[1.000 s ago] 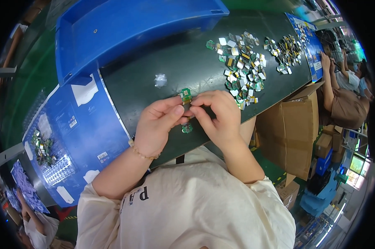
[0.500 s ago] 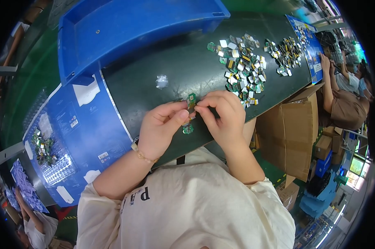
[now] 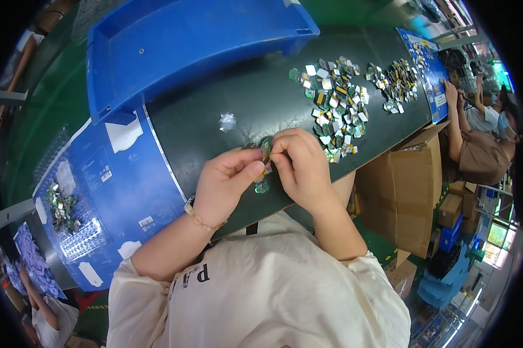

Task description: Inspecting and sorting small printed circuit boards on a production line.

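Observation:
Over the dark table my left hand (image 3: pixel 229 177) grips small green circuit boards between thumb and fingers. One circuit board (image 3: pixel 266 146) sticks up past the fingertips, and another green board (image 3: pixel 262 187) hangs below them, with a silvery piece by it. My right hand (image 3: pixel 302 165) is closed in a pinch at the upper board's right edge; its fingertips partly cover what they hold. To the right lies a loose pile of small green boards with white and silver parts (image 3: pixel 336 104). A small clear plastic piece (image 3: pixel 228 122) rests on the table beyond my left hand.
A large blue bin (image 3: pixel 197 46) stands at the back left. Blue printed sheeting (image 3: pixel 122 191) covers the left side, with a clear tray of boards (image 3: pixel 64 209) on it. A second pile (image 3: pixel 397 84) lies far right. An open cardboard box (image 3: pixel 397 197) stands beside the table; co-workers sit at both sides.
My right hand has shifted slightly left, closer to my left hand, and its fingers have curled in more. The upper board has tilted a little. The whole view has moved slightly.

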A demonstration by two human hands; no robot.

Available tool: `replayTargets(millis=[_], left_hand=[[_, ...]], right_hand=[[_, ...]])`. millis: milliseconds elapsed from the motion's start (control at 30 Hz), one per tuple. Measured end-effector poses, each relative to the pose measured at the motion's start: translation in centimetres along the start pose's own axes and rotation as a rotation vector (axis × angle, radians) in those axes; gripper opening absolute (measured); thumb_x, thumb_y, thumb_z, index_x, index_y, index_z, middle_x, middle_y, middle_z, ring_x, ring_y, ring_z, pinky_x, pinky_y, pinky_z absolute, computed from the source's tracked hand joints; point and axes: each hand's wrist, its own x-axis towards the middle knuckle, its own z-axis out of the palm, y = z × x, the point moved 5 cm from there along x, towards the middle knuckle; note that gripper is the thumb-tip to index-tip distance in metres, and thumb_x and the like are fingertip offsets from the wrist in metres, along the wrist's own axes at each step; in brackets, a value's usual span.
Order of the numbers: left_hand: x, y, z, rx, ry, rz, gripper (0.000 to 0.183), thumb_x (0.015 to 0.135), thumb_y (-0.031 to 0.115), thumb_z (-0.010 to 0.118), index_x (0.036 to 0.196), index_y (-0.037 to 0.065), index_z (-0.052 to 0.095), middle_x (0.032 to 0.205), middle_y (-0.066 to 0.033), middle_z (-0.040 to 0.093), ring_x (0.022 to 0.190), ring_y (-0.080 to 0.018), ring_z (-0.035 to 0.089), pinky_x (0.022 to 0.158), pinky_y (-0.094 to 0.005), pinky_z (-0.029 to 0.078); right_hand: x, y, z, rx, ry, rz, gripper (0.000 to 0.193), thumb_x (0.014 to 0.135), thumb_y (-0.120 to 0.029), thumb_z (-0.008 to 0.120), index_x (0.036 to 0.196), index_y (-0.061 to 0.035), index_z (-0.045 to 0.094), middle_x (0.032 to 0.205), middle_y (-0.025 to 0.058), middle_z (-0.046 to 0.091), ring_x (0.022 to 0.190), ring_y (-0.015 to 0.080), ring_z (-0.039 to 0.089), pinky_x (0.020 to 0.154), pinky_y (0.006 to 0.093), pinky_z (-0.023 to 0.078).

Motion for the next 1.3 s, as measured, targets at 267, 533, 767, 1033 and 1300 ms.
replayTargets(millis=[267,533,767,1033,1300], left_hand=[[0.0,-1.5,-0.5,-0.423,0.010,-0.141,0.025,0.093,0.009,0.053,0.115,0.000,0.057,0.112,-0.0091,0.061,0.102,-0.0161,0.059,0.089,-0.0279,0.049],[-1.0,1.6,0.4,-0.063,-0.136,0.156,0.023,0.084,0.004,0.061,0.106,-0.002,0.060,0.102,-0.0085,0.062,0.094,-0.0170,0.059,0.086,-0.0316,0.046],[-1.5,2.2,1.8,0.281,-0.435,0.332,0.022,0.081,0.006,0.065,0.101,-0.002,0.060,0.105,-0.0123,0.059,0.096,-0.0213,0.057,0.084,-0.0329,0.045],[0.0,0.3,-0.3,-0.573,-0.155,0.055,0.025,0.094,0.015,0.050,0.117,0.004,0.055,0.113,-0.0122,0.058,0.102,-0.0217,0.057,0.092,-0.0363,0.047],[0.7,-0.2,-1.1,-0.745,0.044,0.038,0.025,0.093,0.005,0.049,0.117,0.014,0.054,0.111,-0.0030,0.059,0.105,-0.0198,0.057,0.093,-0.0349,0.046]], right_hand=[[0.3,-1.1,0.5,-0.049,0.053,-0.105,0.016,0.074,0.003,0.059,0.082,-0.0051,0.047,0.093,0.0127,0.057,0.081,0.0305,0.055,0.074,0.0379,0.044],[4.1,1.2,0.7,-0.038,0.024,-0.065,0.010,0.078,-0.001,0.056,0.083,-0.0047,0.047,0.097,0.0139,0.058,0.090,0.0324,0.054,0.081,0.0391,0.042],[6.5,1.9,4.9,-0.121,-0.180,-0.036,0.015,0.075,-0.003,0.062,0.085,-0.0045,0.052,0.098,0.0115,0.058,0.093,0.0331,0.053,0.082,0.0389,0.043],[5.9,1.7,2.2,-0.004,-0.095,0.115,0.024,0.078,-0.004,0.060,0.102,-0.0054,0.060,0.094,0.0105,0.062,0.089,0.0294,0.058,0.079,0.0366,0.045],[2.1,-1.7,0.8,-0.067,0.025,-0.077,0.029,0.070,-0.012,0.071,0.098,-0.0080,0.068,0.096,0.0079,0.063,0.088,0.0240,0.059,0.074,0.0330,0.046]])
